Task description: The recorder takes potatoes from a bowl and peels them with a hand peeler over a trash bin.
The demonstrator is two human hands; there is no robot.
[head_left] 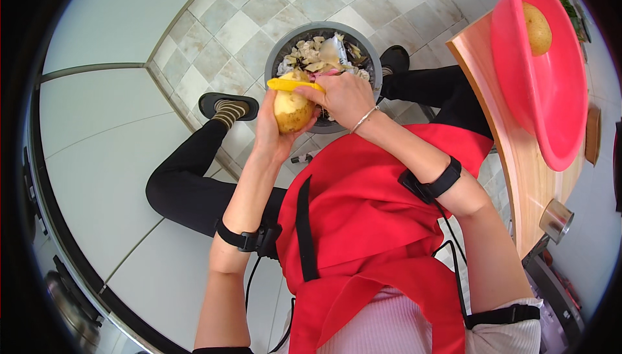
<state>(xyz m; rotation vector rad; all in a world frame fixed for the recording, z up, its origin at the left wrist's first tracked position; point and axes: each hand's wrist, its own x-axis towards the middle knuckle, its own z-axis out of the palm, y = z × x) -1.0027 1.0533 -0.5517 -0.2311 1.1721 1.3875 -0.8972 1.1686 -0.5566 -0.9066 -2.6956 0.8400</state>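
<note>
My left hand [272, 125] is wrapped round a potato [293, 109], whose upper part is bare and pale while brown skin covers its lower end. A yellow peeler [291, 85] lies across the top of the potato, gripped in my right hand [343, 97]. Both hands are over the near part of a grey bin [275, 62] on the floor. Peelings and other scraps [315, 53] fill the bin. The peeler's blade cannot be made out.
At the right, a pink basin [551, 111] holding another potato [536, 29] stands on a wooden table [495, 104]. A metal cup [556, 220] is near the table's edge. Pale cabinet doors [107, 127] line the left side. Light tiles [256, 7] cover the floor.
</note>
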